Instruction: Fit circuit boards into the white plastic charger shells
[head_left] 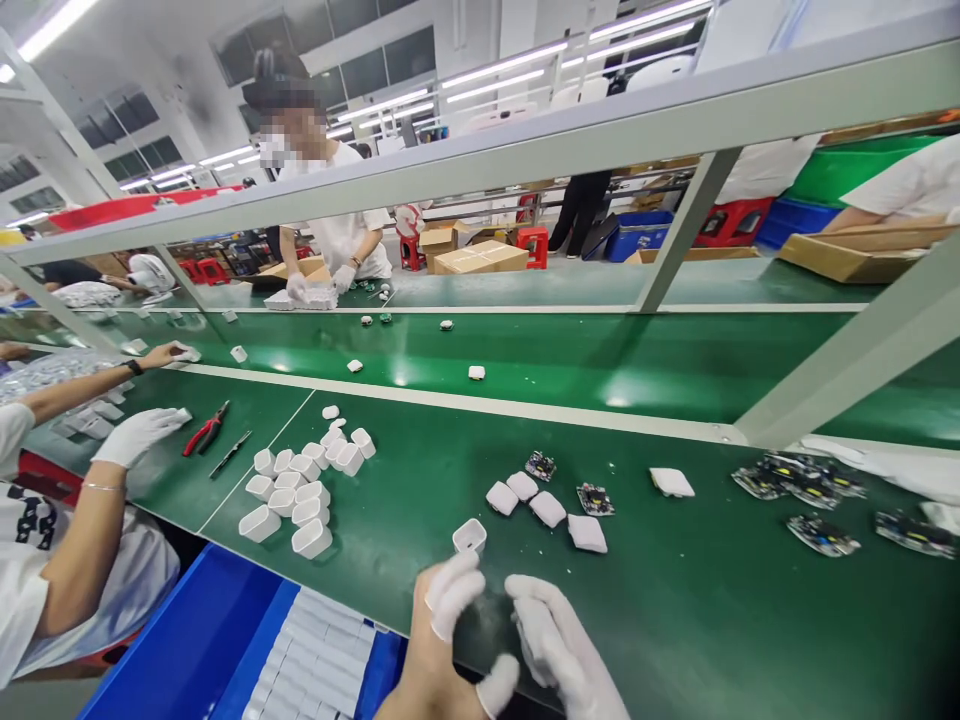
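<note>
With cot-tipped left hand (439, 640) spread and empty, gloved right hand (559, 640) curled, contents impossible to tell, faces 1 open-topped white housing (469, 541) just beyond left hand, 4 white caps (547, 510) and 2 circuit boards (595, 498) clustered apparently for reach.

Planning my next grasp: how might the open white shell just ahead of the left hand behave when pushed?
Probably light: the white shell is hollow and thin-walled. It will likely slide rather than roll, given its flattish sides and the smooth green tabletop.
</note>
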